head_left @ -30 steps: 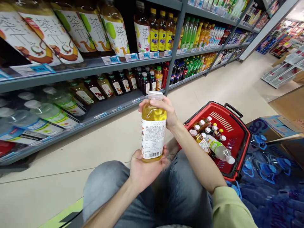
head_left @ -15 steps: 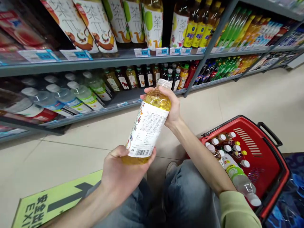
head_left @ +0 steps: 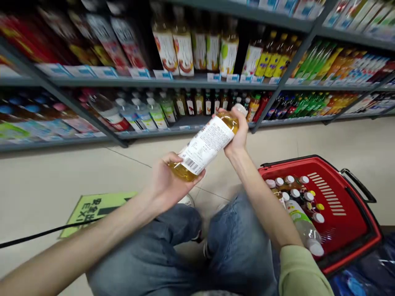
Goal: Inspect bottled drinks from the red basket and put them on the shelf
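Note:
A bottle of yellow tea drink (head_left: 207,144) with a white printed label and white cap lies tilted between both my hands, its cap end up to the right. My left hand (head_left: 173,181) cups its base, the thumb near the barcode. Around the neck end, my right hand (head_left: 238,133) has its fingers wrapped just below the cap. The small label text is too fine to read. To my right stands a red shopping basket (head_left: 354,230) with several capped bottles inside, among them a large clear bottle (head_left: 304,224) with a green label.
Ahead run grey shelves (head_left: 173,82) stocked with drink bottles, price tags along their edges. A green exit floor sign (head_left: 89,209) lies at left, with a black cord (head_left: 46,234) across it. Blue wrapped goods (head_left: 364,271) sit beside the basket.
The bottle has tipped further over toward lying flat, still in both hands. My view has pulled back and shifted left, showing more shelving; the black cord has come into view.

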Tool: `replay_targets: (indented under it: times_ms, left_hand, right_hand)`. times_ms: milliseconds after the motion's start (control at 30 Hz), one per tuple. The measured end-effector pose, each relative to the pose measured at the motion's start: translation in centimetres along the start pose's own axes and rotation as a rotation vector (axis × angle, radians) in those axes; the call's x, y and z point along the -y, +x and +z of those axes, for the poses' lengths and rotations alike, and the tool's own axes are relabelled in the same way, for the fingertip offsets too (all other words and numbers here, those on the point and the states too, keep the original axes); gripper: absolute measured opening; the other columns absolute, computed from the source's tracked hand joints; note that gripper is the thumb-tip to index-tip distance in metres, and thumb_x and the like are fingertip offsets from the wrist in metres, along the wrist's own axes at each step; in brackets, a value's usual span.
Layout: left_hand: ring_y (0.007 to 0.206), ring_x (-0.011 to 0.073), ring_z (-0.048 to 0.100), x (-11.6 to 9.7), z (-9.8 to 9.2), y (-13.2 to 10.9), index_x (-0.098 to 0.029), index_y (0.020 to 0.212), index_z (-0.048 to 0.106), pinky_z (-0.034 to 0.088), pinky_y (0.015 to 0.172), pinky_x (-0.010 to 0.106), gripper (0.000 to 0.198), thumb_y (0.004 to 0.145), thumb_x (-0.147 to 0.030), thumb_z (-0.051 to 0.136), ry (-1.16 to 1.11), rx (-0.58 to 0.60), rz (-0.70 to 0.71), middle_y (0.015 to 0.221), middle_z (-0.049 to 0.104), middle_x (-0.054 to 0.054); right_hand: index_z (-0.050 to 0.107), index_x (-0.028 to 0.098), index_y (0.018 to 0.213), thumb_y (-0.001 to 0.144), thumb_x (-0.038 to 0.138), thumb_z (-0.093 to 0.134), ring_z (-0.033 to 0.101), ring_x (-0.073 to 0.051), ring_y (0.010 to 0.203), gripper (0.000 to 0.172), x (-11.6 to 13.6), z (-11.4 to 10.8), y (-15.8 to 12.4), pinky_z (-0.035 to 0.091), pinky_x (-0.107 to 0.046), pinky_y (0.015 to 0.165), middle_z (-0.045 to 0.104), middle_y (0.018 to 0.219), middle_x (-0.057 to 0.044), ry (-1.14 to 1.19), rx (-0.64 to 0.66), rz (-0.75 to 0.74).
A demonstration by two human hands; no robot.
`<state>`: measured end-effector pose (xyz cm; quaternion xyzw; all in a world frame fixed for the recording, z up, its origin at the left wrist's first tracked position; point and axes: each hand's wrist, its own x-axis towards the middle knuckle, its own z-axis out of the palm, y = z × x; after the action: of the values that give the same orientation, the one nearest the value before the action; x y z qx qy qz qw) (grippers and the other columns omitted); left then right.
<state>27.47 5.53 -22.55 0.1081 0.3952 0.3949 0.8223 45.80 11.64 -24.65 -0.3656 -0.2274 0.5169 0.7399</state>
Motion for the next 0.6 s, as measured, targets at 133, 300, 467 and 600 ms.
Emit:
replay_targets:
  times_ms: [133,300,467,600]
  left_hand:
    - [0.087,0.0173,0.069,0.0,0.7,-1.7,-0.017,0.11,0.068,0.058,0.069,0.028,0.038,0.073,-0.008,0.06,0.11,0.035,0.154,0.113,0.073,0.007]
    - [0.081,0.0117,0.068,0.3,-1.2,-0.2,-0.019,0.105,0.067,0.056,0.07,0.023,0.036,0.073,-0.002,0.07,0.105,-0.056,0.195,0.105,0.073,0.002]
    - [0.075,0.013,0.068,0.7,-3.4,0.0,-0.019,0.103,0.064,0.055,0.067,0.026,0.036,0.071,-0.004,0.072,0.018,-0.163,0.044,0.098,0.073,0.001]
    - [0.069,0.0139,0.066,0.7,-3.9,-0.7,-0.018,0.102,0.065,0.053,0.062,0.026,0.033,0.071,-0.01,0.07,-0.098,-0.155,-0.03,0.093,0.073,0.004]
  right_hand:
    - [0.071,0.018,0.08,0.074,0.045,0.066,0.071,-0.02,0.072,0.027,1.7,1.7,-0.7,0.06,-0.031,0.064,0.073,0.069,-0.001,0.228,-0.057,-0.004]
    - [0.07,0.015,0.082,0.072,0.042,0.068,0.068,-0.019,0.059,0.029,-0.6,2.6,0.2,0.056,-0.029,0.054,0.073,0.068,-0.004,0.264,-0.062,0.111]
    - [0.07,0.016,0.081,0.074,0.042,0.068,0.069,-0.021,0.057,0.026,-3.8,1.7,-0.8,0.059,-0.033,0.055,0.071,0.064,-0.002,0.207,-0.056,0.221]
    - [0.07,0.017,0.082,0.074,0.038,0.071,0.068,-0.018,0.058,0.022,-2.8,2.4,-2.2,0.059,-0.03,0.056,0.071,0.067,-0.001,0.084,-0.085,0.209]
